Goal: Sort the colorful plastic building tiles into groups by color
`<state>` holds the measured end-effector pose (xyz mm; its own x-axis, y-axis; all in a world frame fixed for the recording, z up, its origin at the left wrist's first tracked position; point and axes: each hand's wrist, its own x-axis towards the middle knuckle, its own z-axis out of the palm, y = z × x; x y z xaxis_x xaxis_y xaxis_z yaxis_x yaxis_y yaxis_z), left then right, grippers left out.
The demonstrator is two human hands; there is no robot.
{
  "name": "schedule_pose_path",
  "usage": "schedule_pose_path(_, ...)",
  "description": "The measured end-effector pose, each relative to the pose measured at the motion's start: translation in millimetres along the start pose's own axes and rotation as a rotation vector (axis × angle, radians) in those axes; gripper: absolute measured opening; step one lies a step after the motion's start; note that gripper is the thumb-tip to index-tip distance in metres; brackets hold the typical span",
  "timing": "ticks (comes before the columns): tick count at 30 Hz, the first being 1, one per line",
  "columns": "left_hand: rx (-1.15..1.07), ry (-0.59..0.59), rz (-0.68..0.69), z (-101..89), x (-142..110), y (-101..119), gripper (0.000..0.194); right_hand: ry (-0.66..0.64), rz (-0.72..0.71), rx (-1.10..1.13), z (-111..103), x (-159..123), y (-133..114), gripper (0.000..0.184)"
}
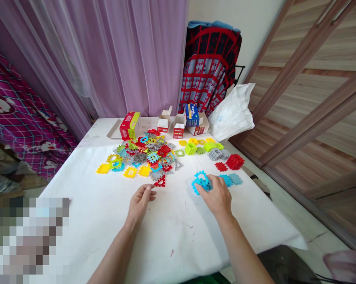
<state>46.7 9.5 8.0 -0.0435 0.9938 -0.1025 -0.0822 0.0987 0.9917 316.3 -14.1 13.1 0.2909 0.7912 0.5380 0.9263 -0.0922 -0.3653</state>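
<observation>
The right hand (220,197) has its thumb and fingers closed around the sides of a blue block assembly (202,183) over the bench (160,244), apparently for a steady grip. The left hand (140,203), fingers loosely curled and parted, seems to hold nothing, near a red triangular piece (161,182) beside the mixed pile (139,157). The red cluster (235,161) sits apart, probably grouped by colour. Pieces look plastic, flat and tooth-edged; a creased white cover drapes the bench

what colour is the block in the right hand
The block in the right hand is bright blue, seen in the head view.
</observation>
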Motion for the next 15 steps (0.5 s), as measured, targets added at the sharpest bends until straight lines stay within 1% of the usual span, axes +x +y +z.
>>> schedule_pose_path(3,-0.008,-0.007,-0.007,0.0,-1.0,1.4,0.051,-0.006,0.041,-0.107,-1.0,-10.2,4.8,0.048)
schedule_pose_path(8,-0.007,-0.011,-0.012,-1.8,-2.9,0.6,0.048,-0.043,0.111,-0.198,2.0,-14.9,-1.7,0.046)
schedule_pose_path(15,0.0,-0.01,-0.008,-2.4,-1.9,-0.7,0.047,-0.039,0.06,-0.162,1.3,-13.4,0.3,0.043)
